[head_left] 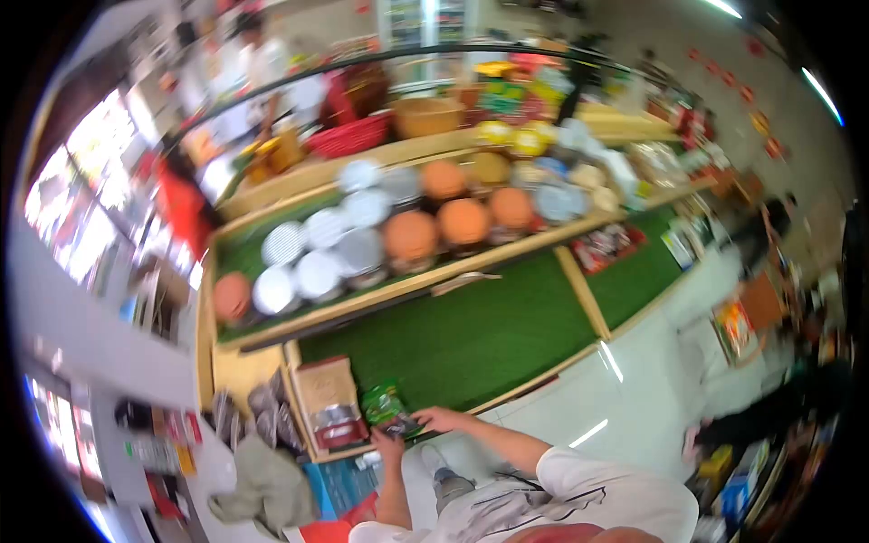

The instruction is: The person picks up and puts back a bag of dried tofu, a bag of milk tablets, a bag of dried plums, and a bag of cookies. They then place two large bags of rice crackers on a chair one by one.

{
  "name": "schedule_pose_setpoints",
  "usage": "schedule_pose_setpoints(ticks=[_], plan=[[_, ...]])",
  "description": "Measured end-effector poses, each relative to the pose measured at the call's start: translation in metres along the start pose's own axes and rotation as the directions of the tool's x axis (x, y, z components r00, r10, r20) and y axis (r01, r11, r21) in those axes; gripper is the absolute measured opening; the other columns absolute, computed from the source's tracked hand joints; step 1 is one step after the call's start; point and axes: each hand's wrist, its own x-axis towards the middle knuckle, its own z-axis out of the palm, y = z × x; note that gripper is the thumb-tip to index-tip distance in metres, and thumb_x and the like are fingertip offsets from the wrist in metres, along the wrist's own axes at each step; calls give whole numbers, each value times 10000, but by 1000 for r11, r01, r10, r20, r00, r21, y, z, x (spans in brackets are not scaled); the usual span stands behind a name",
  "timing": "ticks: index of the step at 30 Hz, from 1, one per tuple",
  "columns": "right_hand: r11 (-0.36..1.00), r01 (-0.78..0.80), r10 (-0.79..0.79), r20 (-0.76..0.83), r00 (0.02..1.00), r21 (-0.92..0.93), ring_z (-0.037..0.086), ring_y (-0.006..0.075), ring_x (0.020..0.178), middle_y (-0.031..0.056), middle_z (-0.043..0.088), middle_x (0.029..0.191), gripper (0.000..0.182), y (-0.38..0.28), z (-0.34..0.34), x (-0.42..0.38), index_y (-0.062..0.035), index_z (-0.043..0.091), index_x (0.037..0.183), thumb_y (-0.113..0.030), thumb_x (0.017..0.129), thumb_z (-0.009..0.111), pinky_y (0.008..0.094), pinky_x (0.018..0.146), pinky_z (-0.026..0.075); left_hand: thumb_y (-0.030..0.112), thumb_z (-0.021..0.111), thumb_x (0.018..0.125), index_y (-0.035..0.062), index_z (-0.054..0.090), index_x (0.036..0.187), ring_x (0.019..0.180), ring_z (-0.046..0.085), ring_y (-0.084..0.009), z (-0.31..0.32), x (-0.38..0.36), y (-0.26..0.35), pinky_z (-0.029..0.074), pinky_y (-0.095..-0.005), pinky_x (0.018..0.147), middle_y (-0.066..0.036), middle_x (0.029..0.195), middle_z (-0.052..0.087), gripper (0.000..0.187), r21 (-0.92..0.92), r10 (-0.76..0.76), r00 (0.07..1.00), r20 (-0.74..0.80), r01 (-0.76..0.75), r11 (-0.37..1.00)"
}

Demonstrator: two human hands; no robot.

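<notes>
Both hands are at the front left of the lower green shelf (453, 340). My left hand (387, 443) has its fingers at the lower edge of a green and dark packet (386, 404). From the right, my right hand (438, 418) reaches the same packet's lower right side, fingers bent towards it. Blur hides how firmly either hand grips it. Just left of the packet lies a brown paper bag (329, 391) with a clear window and a dark red lower band.
Jars with orange lids (411, 237) and white lids (275, 290) stand on the upper shelf. Behind are a red basket (349, 136) and yellow-lidded jars (530, 141). Grey cloth (262, 489) and a blue box (342, 487) lie at the lower left. A person in dark clothes (769, 407) is at right.
</notes>
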Motion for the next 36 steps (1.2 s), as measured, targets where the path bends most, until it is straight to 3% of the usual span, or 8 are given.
schedule_pose_setpoints(ticks=[7,8,16,24,28,30,33,36], plan=[[881,470,-408,-582,704,-50,548,178,1072,120,593,1170,384,235,-7,-231,-52,514,1254,-138,881,543,318,908,445,312,620,773,-59,202,1357,1201,341,-448,36,-72,77,280,-517,999,-319,1290,333,808,314,115,921,372,-241,918],[954,-8,199,-609,768,301,583,179,1010,99,623,1121,405,224,-8,-314,-68,533,1236,-143,842,585,338,861,475,310,607,781,-45,245,1341,1176,375,-430,50,-87,96,304,-497,982,-312,1253,372,755,335,130,856,500,-330,883],[747,661,652,-120,-749,-68,604,222,828,146,597,1031,355,269,111,-816,-97,435,1231,-254,915,471,357,679,513,213,548,831,39,520,1228,950,603,-309,280,-229,336,473,-388,833,-219,998,622,434,-335,296,-168,940,-611,717],[636,670,772,-301,-560,384,608,234,772,83,588,859,254,351,166,-764,-99,502,1096,-193,866,553,395,627,534,221,625,807,23,533,1171,964,603,-300,410,-356,491,480,-373,819,-191,1070,614,424,-586,564,-259,784,-607,536],[41,752,888,-369,274,657,624,286,926,144,602,1118,441,313,96,-715,-75,448,1250,-255,865,565,449,754,525,250,617,781,-1,595,1048,978,583,-375,441,-307,459,470,-421,838,-248,1001,612,368,-308,345,-94,934,-703,641],[42,539,939,-217,265,841,625,274,909,144,600,1111,451,306,48,-722,-72,467,1238,-300,860,562,430,745,520,275,524,797,18,630,930,979,582,-374,457,-266,463,466,-440,828,-235,1001,613,308,-607,-21,-612,791,-778,-163],[116,426,979,-177,106,897,622,286,920,149,598,1113,419,314,-17,-746,-90,468,1231,-314,882,523,431,768,516,282,590,782,27,602,1070,792,632,-259,435,-226,457,503,-402,708,-169,857,638,385,35,-103,-76,992,-619,785],[140,515,983,-183,33,846,626,261,867,135,612,1081,399,346,-52,-773,-98,492,1195,-333,873,517,418,740,514,233,586,752,31,602,1061,654,600,-231,448,-215,481,484,-376,583,-149,792,622,370,336,-370,110,923,-701,629]])
